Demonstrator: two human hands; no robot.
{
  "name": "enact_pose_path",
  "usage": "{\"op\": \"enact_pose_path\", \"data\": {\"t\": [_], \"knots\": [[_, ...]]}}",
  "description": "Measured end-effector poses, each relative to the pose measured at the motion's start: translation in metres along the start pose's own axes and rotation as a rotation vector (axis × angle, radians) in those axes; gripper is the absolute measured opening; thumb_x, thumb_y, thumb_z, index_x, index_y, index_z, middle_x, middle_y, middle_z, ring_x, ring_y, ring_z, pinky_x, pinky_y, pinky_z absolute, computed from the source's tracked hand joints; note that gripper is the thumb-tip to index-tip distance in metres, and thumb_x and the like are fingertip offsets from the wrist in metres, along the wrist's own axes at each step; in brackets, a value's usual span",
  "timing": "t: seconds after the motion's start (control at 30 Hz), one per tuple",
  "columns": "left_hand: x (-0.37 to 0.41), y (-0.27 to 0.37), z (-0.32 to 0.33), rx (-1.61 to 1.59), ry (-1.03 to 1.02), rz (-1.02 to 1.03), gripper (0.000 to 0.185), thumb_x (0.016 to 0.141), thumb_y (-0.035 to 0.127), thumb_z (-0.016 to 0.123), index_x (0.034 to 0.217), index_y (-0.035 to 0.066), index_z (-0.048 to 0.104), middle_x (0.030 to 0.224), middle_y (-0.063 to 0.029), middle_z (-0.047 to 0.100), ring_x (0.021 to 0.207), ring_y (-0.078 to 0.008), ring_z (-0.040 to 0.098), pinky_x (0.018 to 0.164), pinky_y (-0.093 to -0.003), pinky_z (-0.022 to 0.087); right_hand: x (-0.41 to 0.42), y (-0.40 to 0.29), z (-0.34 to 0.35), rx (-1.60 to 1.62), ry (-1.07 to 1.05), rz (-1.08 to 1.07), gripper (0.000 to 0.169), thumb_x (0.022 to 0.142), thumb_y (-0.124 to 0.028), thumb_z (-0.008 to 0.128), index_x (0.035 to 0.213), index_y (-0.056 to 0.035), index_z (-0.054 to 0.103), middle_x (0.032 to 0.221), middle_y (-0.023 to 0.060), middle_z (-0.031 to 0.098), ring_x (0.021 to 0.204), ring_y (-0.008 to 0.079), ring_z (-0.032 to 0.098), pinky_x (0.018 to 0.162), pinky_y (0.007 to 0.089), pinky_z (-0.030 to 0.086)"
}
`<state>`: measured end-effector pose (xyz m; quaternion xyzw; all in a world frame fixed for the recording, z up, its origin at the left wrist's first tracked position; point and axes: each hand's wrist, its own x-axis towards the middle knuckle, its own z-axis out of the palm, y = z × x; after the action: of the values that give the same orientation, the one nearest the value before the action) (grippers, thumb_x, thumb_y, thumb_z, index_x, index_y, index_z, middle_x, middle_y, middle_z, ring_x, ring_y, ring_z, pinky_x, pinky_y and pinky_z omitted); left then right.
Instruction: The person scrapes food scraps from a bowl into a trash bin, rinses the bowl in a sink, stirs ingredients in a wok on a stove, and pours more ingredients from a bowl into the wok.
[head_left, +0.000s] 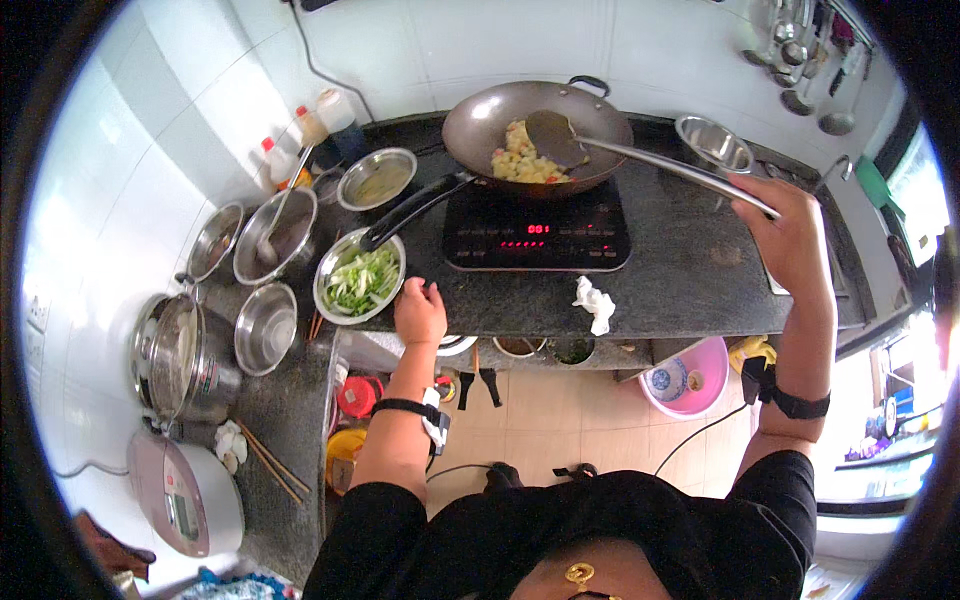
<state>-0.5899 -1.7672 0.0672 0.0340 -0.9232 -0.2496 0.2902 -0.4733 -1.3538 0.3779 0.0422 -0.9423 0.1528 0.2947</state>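
Observation:
My right hand (784, 232) is closed round the metal handle of a wok spatula (551, 139), whose blade lies in a wok (480, 124) on an induction cooktop (536, 244). Diced yellowish food with red bits (525, 166) sits in the wok beside the blade. Left of the cooktop, my left hand (420, 311) is by the right rim of a steel bowl of chopped green vegetables (362, 281); its fingers are curled, and whether they grip the rim cannot be told. The wok's black handle (416, 208) reaches over that bowl.
Further steel bowls (266, 328), one with a ladle (266, 247), stand at left near a lidded pot (214, 375) and a rice cooker (180, 495). Chopsticks (274, 461) lie on the counter. Crumpled tissue (594, 304) lies before the cooktop; another bowl (712, 142) stands back right. Below is a pink basin (709, 382).

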Motion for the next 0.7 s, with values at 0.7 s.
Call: {"op": "enact_pose_path", "data": {"t": [0.7], "knots": [[0.001,-0.021,-0.006,-0.185,-0.111,-0.029,0.022,0.085,0.026,0.063,0.092,0.007,0.054,0.078,-0.0124,0.062,0.074,-0.0333,0.060,0.065,-0.0436,0.049,-0.013,-0.086,0.163,-0.374,0.041,-0.237,0.024,0.086,-0.015,0.058,0.109,-0.0151,0.065,0.087,0.0080,0.056,0.077,0.0284,0.058,0.069,0.0403,0.047]]}}
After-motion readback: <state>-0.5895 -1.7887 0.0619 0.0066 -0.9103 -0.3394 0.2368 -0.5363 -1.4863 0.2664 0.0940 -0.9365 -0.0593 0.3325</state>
